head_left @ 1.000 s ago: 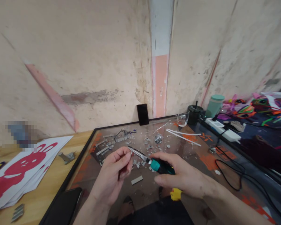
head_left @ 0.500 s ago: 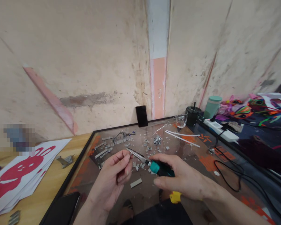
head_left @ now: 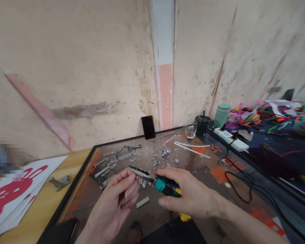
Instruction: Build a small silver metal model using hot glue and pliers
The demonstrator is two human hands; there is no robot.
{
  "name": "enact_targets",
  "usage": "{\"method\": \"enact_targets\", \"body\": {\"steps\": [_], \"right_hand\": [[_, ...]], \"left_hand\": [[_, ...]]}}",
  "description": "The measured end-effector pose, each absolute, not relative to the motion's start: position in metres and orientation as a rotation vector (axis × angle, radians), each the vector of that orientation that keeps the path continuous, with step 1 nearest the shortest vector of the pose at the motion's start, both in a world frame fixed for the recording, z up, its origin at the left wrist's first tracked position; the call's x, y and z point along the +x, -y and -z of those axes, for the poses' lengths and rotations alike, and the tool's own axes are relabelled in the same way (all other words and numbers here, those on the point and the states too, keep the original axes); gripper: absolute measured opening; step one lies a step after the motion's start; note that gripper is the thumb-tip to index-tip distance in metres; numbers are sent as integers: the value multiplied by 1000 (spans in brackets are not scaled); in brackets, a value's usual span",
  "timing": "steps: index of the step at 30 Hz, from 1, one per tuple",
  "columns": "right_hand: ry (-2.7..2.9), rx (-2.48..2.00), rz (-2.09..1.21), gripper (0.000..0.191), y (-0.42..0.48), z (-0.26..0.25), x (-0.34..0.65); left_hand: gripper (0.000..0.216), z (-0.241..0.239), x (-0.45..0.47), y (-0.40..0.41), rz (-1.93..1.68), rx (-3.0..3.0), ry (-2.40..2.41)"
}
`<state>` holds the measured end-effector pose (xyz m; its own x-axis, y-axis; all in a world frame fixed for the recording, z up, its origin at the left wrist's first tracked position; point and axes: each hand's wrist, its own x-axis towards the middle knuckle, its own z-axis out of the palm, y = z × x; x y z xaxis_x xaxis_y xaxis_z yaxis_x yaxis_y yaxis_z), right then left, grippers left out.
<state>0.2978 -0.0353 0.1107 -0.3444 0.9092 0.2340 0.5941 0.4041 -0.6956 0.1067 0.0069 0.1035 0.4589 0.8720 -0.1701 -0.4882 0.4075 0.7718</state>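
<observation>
Nearest: loose metal strip (head_left: 142,202) flat on the glass table (head_left: 193,162), just below and between the hands.

Left hand (head_left: 117,198): thumb and forefinger pinched shut at the nose of the pliers. Whether a piece sits between them is too small to tell.

Right hand (head_left: 186,200): clenched round the teal handles of the pliers (head_left: 160,185).

Pliers' long axis runs from lower right in the right hand up-left to the left fingertips (head_left: 128,173). The nose touches or nearly touches them, so the left hand is the nearer to the working end.

Beyond: scattered metal bits (head_left: 112,163) on the glass. A black cable (head_left: 240,183) lies to the right.

Far edge: phone (head_left: 148,127) leaning on the wall, and a glass (head_left: 191,129).
</observation>
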Motion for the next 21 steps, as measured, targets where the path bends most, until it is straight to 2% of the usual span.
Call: {"method": "enact_targets", "body": {"steps": [21], "right_hand": [[2000,-1234,-798,46,38,-114,299]], "left_hand": [[24,-106,110,-2,-965,901,-747]]}}
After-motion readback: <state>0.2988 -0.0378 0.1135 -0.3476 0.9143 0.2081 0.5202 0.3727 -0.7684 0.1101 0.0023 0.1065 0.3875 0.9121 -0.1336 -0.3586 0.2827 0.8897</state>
